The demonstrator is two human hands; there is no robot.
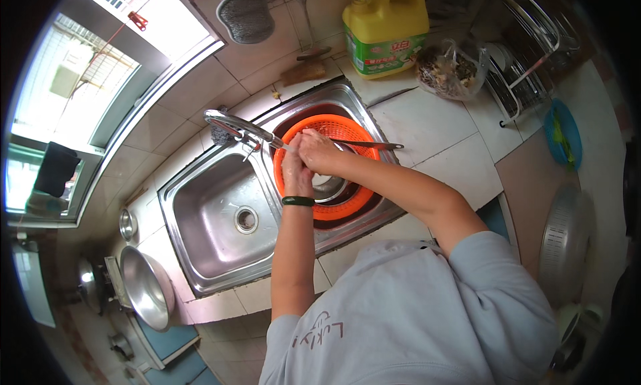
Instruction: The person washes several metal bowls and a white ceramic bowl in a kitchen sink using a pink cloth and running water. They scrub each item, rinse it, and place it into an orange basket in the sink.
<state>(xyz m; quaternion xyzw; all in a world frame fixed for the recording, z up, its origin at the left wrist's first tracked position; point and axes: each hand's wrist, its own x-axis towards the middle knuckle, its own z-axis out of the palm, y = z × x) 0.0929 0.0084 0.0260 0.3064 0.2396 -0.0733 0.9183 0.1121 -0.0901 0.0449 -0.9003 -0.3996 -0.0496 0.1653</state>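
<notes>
My left hand (296, 174) and my right hand (318, 151) are pressed together under the spout of the faucet (246, 126), with water on them. Both have their fingers curled in; whatever lies between them, if anything, is hidden. A dark green bangle (298, 201) circles my left wrist. Below them, an orange plastic basket (325, 213) sits in the right sink basin. A metal bowl (332, 193) is inside it, partly covered by my hands and right forearm. A dark-handled utensil (377, 145) lies across the basket, its handle end over the right rim.
The left steel basin (207, 215) has a round drain. A yellow jug (387, 34) and a tied plastic bag of dark food (453, 70) stand behind at right, beside a wire rack (517, 84). A large metal bowl (143, 288) is at left; a blue basket (563, 134) lies far right.
</notes>
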